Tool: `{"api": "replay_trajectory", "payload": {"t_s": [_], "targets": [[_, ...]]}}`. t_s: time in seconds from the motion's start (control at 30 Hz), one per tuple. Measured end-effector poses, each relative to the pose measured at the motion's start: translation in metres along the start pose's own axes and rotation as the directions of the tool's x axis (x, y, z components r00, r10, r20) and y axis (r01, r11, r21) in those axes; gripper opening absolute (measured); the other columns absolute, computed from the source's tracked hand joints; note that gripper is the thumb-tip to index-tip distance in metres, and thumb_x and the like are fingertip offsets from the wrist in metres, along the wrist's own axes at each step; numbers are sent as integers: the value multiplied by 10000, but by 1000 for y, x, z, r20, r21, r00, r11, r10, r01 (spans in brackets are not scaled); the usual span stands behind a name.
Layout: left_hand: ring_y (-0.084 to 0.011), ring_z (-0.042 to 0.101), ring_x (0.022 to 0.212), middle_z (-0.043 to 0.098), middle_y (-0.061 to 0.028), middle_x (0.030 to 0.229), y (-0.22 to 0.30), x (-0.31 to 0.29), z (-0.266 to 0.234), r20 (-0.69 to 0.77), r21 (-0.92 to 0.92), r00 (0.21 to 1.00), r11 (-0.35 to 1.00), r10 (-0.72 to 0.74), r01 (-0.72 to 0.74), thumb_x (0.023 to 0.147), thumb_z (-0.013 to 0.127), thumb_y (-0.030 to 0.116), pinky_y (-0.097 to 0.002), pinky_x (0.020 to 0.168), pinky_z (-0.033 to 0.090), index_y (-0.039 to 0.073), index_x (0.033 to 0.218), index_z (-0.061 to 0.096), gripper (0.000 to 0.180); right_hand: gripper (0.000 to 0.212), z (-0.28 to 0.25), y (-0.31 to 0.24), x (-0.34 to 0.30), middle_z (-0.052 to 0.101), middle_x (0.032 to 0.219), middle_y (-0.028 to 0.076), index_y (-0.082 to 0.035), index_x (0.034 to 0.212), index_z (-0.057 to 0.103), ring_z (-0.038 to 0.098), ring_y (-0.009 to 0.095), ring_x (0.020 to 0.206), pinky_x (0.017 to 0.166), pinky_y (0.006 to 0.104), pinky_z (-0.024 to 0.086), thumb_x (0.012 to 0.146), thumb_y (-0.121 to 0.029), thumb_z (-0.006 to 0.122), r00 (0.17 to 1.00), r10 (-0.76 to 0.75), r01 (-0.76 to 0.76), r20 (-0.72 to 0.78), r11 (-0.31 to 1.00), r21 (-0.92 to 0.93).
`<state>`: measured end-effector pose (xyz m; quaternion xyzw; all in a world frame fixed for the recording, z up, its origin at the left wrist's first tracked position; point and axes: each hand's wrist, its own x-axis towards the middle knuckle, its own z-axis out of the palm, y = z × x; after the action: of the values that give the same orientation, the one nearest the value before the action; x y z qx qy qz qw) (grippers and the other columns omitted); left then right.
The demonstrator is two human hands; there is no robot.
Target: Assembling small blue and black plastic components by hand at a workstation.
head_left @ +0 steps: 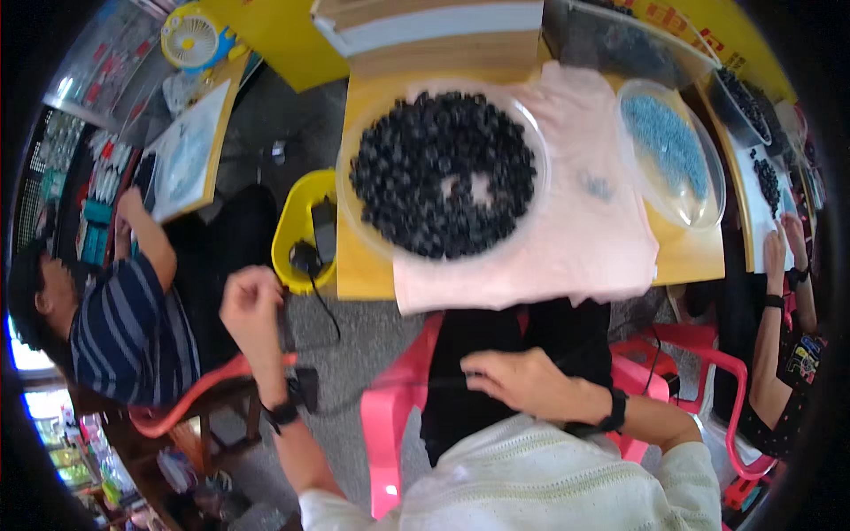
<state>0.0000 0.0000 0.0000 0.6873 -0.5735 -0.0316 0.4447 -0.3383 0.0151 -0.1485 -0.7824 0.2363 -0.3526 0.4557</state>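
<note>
My left hand (252,305) is raised beside the yellow bucket (283,239), left of the table. Its fingers are curled closed; whatever they may hold is hidden. My right hand (524,380) hovers above my lap, fingers loosely bent and apart, with nothing visible in them. A thin dark cable (390,385) passes near its fingertips. On the table ahead, a round clear tray (343,190) holds many small black ring-like parts (443,177). Beneath its right side lies a pale pink cloth (584,239). A clear oval tray (719,190) with small blue-grey pieces (664,133) stands at the right.
Black devices with a cable (305,257) sit in the bucket. A cardboard box (443,49) and a clear bin (620,40) stand at the table's back. A person in a striped shirt (133,319) works at left; another person's hands (784,239) are at right. My chair is pink (385,442).
</note>
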Motion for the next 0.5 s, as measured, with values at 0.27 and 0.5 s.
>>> {"api": "replay_trajectory", "payload": {"t_s": [0.27, 0.5], "targets": [[-67, 588, 698, 661, -46, 832, 35, -7, 45, -143, -224, 987, 974, -70, 36, 878, 681, 25, -187, 679, 459, -22, 980, 660, 114, 213, -72, 5, -49, 651, 754, 147, -43, 1050, 570, 657, 299, 623, 536, 346, 502, 897, -160, 662, 974, 183, -181, 134, 983, -28], [-81, 569, 728, 626, -44, 853, 127, -33, 87, -68, -353, 998, 935, -4, -20, 896, 643, 24, -198, 664, 439, -11, 937, 646, 54, 222, -155, -7, -82, 662, 871, 129, -58, 1061, 603, 662, 287, 672, 582, 367, 514, 879, -164, 676, 982, 185, -172, 31, 954, -246]]}}
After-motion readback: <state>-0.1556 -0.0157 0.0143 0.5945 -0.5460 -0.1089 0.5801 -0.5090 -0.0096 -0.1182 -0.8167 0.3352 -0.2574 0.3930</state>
